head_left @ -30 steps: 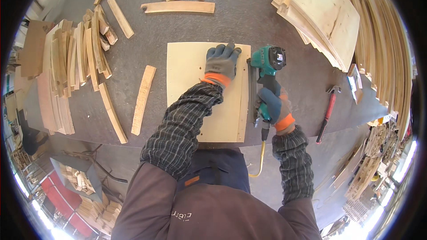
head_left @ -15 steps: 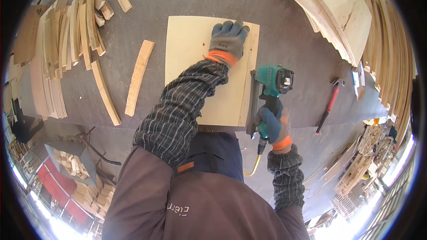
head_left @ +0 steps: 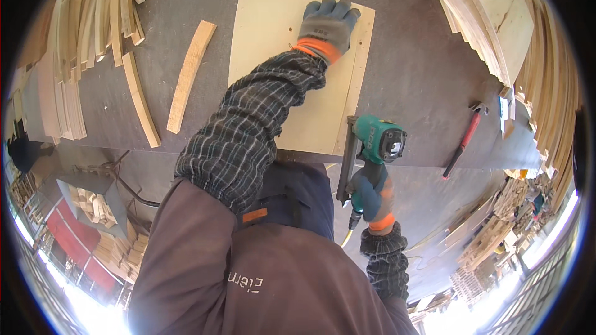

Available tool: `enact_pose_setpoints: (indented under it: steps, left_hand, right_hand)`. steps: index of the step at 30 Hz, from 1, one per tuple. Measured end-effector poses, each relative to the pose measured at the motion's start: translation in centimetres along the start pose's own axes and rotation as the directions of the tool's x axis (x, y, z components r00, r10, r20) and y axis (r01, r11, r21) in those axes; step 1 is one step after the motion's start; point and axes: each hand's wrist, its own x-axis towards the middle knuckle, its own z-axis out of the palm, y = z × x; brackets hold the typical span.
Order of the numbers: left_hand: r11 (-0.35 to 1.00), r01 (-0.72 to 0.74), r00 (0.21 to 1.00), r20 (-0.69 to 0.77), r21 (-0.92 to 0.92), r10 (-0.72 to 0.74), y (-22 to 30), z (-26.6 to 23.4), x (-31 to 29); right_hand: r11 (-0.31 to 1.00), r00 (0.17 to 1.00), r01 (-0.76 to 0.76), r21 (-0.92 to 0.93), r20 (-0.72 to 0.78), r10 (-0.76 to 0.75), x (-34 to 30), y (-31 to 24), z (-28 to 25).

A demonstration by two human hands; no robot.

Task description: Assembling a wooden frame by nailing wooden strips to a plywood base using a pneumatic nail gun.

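A pale rectangular plywood board point(head_left: 267, 37) lies on the dark table, with a narrow wooden strip point(head_left: 358, 71) along its right side. My left hand point(head_left: 326, 25), in a grey-blue glove with an orange cuff, rests on the board's far right part, fingers stretched out. In my gloved right hand point(head_left: 372, 195) is a green and black pneumatic nail gun point(head_left: 379, 139), gripped by its handle. The gun is beside the board's near right corner, by the table's front edge; whether its nose touches anything cannot be made out. A yellow air hose point(head_left: 346, 239) hangs from the handle.
A red-handled hammer point(head_left: 462, 142) lies right of the gun. Loose wooden strips point(head_left: 189, 77) and a pile of curved slats point(head_left: 93, 25) occupy the left. Stacked panels and long slats point(head_left: 549, 80) stand at the right. A bin of offcuts point(head_left: 93, 205) is at lower left.
The nail gun has come toward me along the board's right side, down to its near corner. My left hand stays on the board. The whole view has shifted slightly.
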Motion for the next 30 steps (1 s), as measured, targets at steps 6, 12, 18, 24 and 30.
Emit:
enact_pose_setpoints:
  steps: [6,12,18,24,30]
  left_hand:
    - [1.0,0.004,1.0,0.001,0.007,-0.004,0.2,0.4,0.0]
    - [0.999,0.035,0.999,0.035,0.009,-0.035,-0.1,0.9,0.0]
    - [0.98,0.146,0.984,0.08,0.134,-0.157,0.2,-0.4,3.3]
    - [0.971,0.215,0.904,0.356,0.105,-0.238,4.6,-0.3,6.2]
    - [0.995,0.044,0.944,0.331,-0.091,-0.012,8.8,2.0,3.7]
  right_hand:
    - [0.995,0.995,-0.024,-0.098,-0.095,0.014,-1.9,1.9,0.3]
    - [0.992,0.999,-0.025,-0.128,-0.05,0.019,-3.3,2.2,-1.7]
    - [0.916,0.904,0.015,-0.402,-0.386,-0.184,0.7,3.6,-8.9]
    - [0.332,0.78,-0.015,-0.943,-0.219,-0.586,11.4,2.3,-18.7]
    - [0.639,0.703,0.264,-0.723,-0.309,-0.64,11.5,-2.6,-17.2]
